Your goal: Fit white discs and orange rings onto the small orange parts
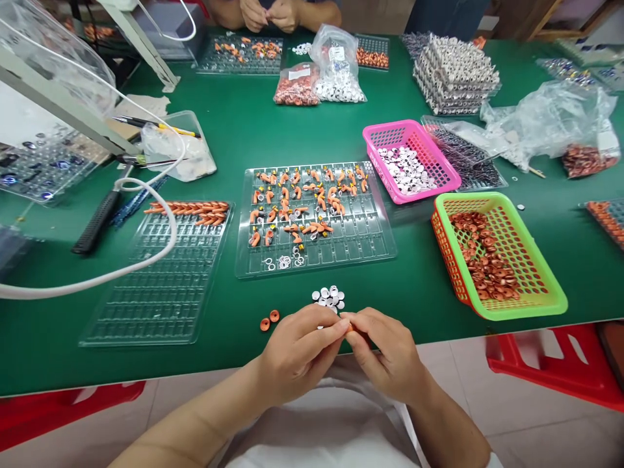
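My left hand [297,351] and my right hand [385,354] meet fingertip to fingertip at the table's near edge, both pinched on a small orange part [351,327] that barely shows between them. Just beyond the fingers lies a little heap of white rings [329,297]. Two orange rings [270,320] lie to the left of my left hand. Farther out, a clear plastic tray [341,250] holds several orange pieces in its pockets and some white rings at its front left.
A green and orange basket [531,305] of brown rings stands at the right, a pink basket [414,133] of white rings behind it. A second clear tray [160,292], a black-handled tool [95,224] and a white hose [160,250] lie left. Another person's hands [270,14] work across the table.
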`<state>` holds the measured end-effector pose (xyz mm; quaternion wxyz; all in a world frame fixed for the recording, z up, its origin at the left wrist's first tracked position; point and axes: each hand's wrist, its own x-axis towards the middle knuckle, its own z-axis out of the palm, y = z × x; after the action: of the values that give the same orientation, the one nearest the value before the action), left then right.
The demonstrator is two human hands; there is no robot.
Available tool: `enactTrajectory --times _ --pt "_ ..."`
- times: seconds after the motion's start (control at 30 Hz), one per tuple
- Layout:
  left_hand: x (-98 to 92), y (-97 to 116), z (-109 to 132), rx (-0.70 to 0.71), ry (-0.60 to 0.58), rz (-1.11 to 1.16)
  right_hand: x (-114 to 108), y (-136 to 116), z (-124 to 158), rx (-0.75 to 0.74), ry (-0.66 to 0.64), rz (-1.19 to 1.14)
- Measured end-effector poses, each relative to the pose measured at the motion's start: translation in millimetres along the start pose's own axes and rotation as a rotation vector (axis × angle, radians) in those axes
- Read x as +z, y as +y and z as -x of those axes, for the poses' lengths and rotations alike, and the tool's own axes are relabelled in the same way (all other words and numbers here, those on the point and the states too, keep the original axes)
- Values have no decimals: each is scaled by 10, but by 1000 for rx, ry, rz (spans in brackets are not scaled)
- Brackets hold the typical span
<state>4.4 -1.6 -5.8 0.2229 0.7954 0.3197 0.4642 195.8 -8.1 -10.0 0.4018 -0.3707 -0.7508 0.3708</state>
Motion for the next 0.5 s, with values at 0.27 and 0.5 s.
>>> enactTrajectory --times 0.27,0.5 --pt "-4 8 45 0 -7 -18 -21 -30 -31 -24 -34 49" --pt "-1 25 69 -11 -18 -32 45 -44 -40 -81 43 87"
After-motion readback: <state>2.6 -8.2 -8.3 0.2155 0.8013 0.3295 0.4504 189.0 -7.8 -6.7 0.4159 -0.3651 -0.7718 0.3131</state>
